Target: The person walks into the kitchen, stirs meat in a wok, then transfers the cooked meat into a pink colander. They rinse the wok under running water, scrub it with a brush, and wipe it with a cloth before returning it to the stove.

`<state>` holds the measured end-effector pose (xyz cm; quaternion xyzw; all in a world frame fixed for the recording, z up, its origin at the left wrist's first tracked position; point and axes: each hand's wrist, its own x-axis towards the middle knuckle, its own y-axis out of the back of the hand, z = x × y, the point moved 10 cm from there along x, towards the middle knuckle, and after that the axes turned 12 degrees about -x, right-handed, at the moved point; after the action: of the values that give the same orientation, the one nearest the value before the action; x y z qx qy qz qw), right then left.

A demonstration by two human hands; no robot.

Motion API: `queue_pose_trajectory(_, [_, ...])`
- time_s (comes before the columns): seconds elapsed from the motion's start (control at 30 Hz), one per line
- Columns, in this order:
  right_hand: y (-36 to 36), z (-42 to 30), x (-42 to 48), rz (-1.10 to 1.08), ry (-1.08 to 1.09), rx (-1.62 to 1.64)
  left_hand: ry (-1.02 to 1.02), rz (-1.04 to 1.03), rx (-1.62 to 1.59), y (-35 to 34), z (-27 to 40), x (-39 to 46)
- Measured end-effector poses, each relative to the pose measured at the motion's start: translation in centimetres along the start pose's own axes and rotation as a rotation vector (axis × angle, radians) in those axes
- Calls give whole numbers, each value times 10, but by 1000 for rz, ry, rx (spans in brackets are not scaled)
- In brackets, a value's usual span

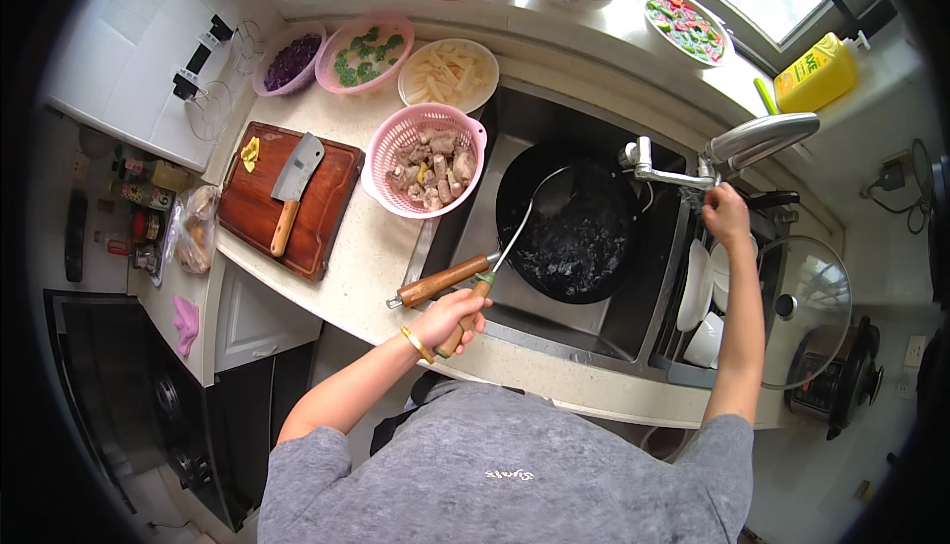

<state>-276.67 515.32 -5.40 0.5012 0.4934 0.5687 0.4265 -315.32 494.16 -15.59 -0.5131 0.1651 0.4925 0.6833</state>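
My left hand point(454, 323) grips the wooden handle of a long metal cooking utensil point(528, 202). The utensil's far end lies in a black wok point(512, 236) holding water, and its shape is hard to make out. The wok rests in a dark sink point(475, 202), its wooden handle point(445, 282) projecting over the near left rim. To the right, my right hand point(726, 211) is at the base of the metal faucet point(764, 139), fingers curled. A grey, mesh-like scourer point(694, 197) appears beside its fingers; whether the hand grips anything is unclear.
A pink colander point(375, 165) of meat chunks stands left of the sink, near a cleaver point(298, 169) on a wooden cutting board point(245, 199). Bowls of cut vegetables line the back. Dishes point(694, 284) and a glass lid point(816, 321) stand right; a yellow bottle point(816, 72) occupies the sill.
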Motion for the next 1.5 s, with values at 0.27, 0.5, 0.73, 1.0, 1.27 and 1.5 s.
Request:
queue_pose_trajectory(0.27, [-44, -151, -121, -656, 220, 208, 364, -116, -592, -27, -28, 27])
queue_pose_trajectory(0.5, [-63, -188, -157, -625, -213, 653, 366, -28, -26, -32, -42, 96])
queue_pose_trajectory(0.73, [-7, -118, -85, -23, -209, 216, -555, 364, 1331, -5, 100, 32])
queue_pose_trajectory(1.0, [-2, 62, -3, -99, -204, -461, -32, 177, 1387, 46, 54, 67])
queue_pose_trajectory(1.27, [-5, -140, -75, -59, -51, -9, 540, -76, 320, 44, -11, 65])
queue_pose_trajectory(1.5, [-95, -182, -164, -542, -228, 491, 638, -161, -284, -22, -9, 52])
